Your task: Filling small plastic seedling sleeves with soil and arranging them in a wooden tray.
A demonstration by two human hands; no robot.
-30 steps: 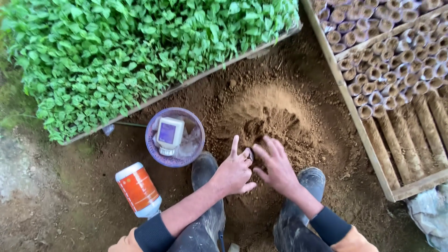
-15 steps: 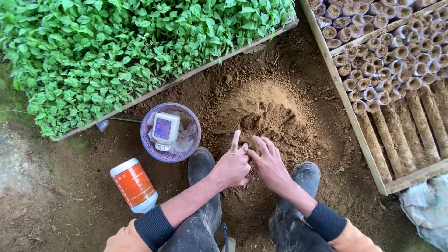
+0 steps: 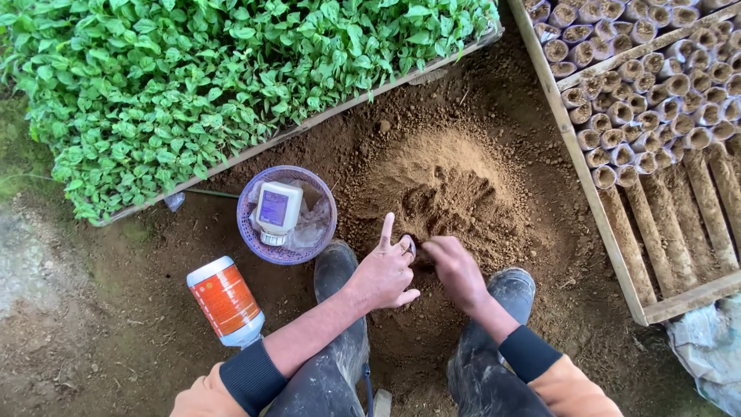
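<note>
My left hand (image 3: 384, 272) grips a small pale seedling tube (image 3: 410, 247) at the near foot of a loose brown soil heap (image 3: 451, 181); its index finger sticks straight up. My right hand (image 3: 455, 270) is pressed against the tube's mouth with its fingers bunched over soil. Both hands sit low between my two muddy rubber boots (image 3: 337, 270), close together and touching at the tube. The tube is mostly hidden by my fingers.
A tray of green seedlings (image 3: 231, 85) fills the upper left. At right, a wooden frame (image 3: 587, 193) holds several soil-filled tubes (image 3: 641, 85). A purple basket (image 3: 255, 232) with a white bottle (image 3: 275, 208) and an orange-and-white canister (image 3: 225, 301) lie at left. A white sack (image 3: 710, 347) is at lower right.
My right hand's fingers went from spread flat on the soil to bunched at the tube. My left hand stayed put, index finger still raised.
</note>
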